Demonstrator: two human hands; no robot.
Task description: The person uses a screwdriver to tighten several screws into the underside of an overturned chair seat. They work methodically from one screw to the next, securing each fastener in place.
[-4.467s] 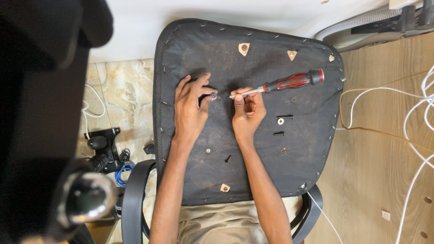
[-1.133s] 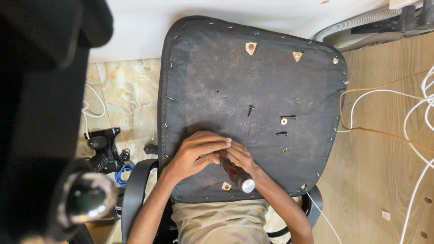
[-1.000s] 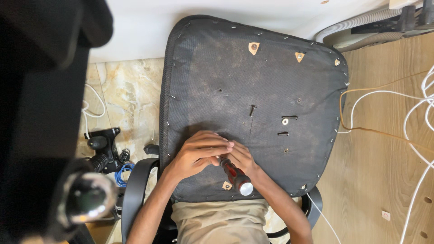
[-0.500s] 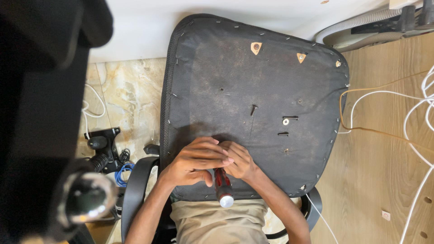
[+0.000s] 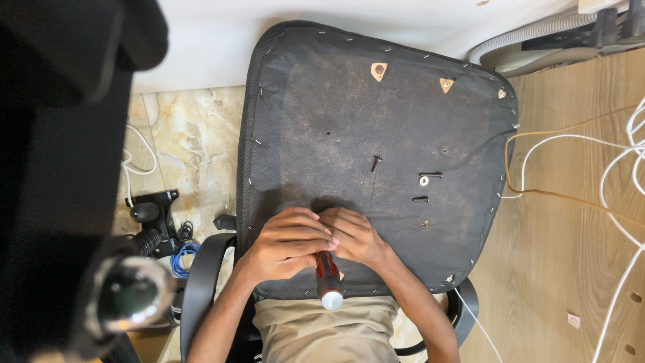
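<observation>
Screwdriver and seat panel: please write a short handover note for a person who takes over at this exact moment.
Left hand: wrapped over the screwdriver, near its red-black handle.
Right hand: beside the left, fingers at the shaft; the tip is hidden.
Seat panel: upside down across the lap, underside up.
Done: three loose screws and a washer lie on the panel.
Left: the fastener under the hands, near the close edge; its state cannot be seen.

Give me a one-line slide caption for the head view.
Both hands, left and right, grip a red-handled screwdriver upright on an upturned chair seat.
</observation>
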